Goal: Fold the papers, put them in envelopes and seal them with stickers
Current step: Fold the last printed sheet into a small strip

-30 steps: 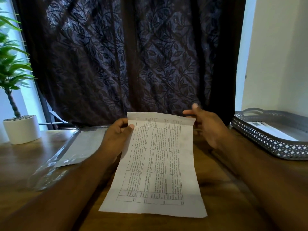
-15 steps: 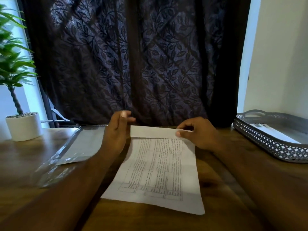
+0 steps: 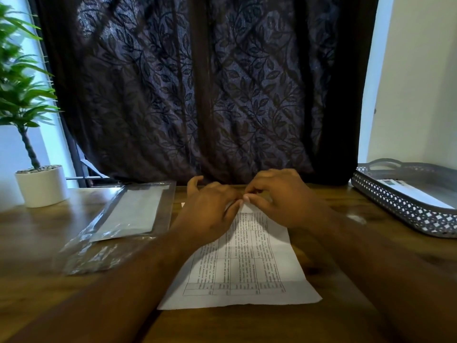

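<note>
inspecting the paper (image 3: 247,263), we are finding it lying printed side up on the wooden table (image 3: 37,243), directly before the person, with its far edge under both hands. the right hand (image 3: 284,201) is pinching that edge between thumb and forefinger, the other fingers curled. the left hand (image 3: 210,216) is lying on the far left part with bent fingers; we cannot tell whether it is gripping or only pressing. we are judging the first fold to be in hand, and advising squaring the corners to the side edges, then creasing from the middle outward. a clear sleeve of envelopes (image 3: 133,214) is lying just left, a grey lattice tray (image 3: 405,214) well right. a potted plant (image 3: 42,186), a dark leaf-patterned curtain (image 3: 197,95) and a pale wall (image 3: 420,82) are bounding the room.
</note>
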